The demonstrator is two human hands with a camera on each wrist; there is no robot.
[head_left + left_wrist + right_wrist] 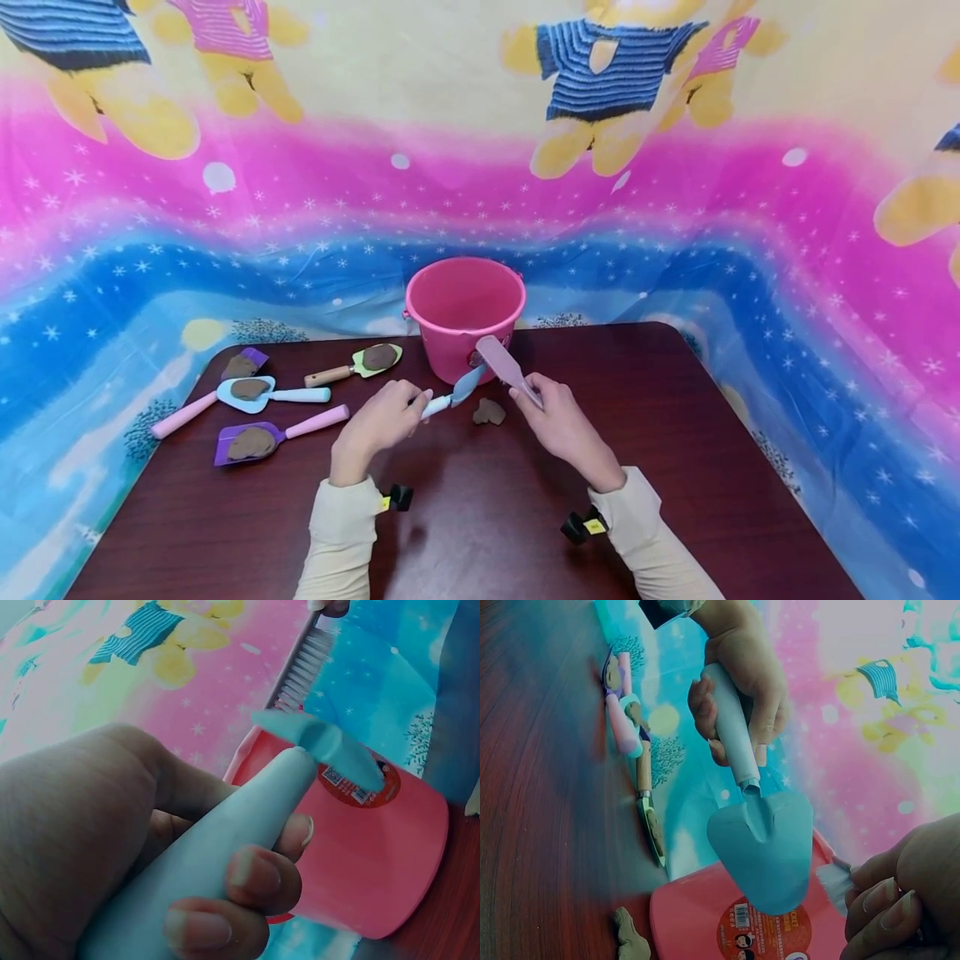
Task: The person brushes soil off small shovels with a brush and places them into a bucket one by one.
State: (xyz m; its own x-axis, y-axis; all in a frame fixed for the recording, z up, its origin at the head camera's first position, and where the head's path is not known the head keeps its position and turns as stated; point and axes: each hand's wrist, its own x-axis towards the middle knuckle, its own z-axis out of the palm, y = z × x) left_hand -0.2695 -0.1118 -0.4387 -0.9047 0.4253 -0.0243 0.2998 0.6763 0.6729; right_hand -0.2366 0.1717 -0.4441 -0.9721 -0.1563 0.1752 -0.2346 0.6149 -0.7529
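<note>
My left hand point(382, 421) grips the pale handle of a small light blue trowel point(761, 844). The trowel's blade points away from me, before the front of a pink bucket point(447, 354), and no clay shows on the blade face in the right wrist view. In my right hand point(561, 423) is a brush point(501, 362) with a pinkish-grey back and white bristles point(307, 669). Its head overlaps the bucket's front, just beside the trowel's tip. Below both tools, a lump of brown clay point(489, 412) lies on the table.
On the left of the dark table point(480, 517) lie several trowels and scoops bearing brown clay: a green trowel point(358, 364), a light blue trowel point(296, 394) and purple scoops, one a purple scoop point(281, 434) nearer me. A printed cloth point(360, 183) hangs behind and at the sides.
</note>
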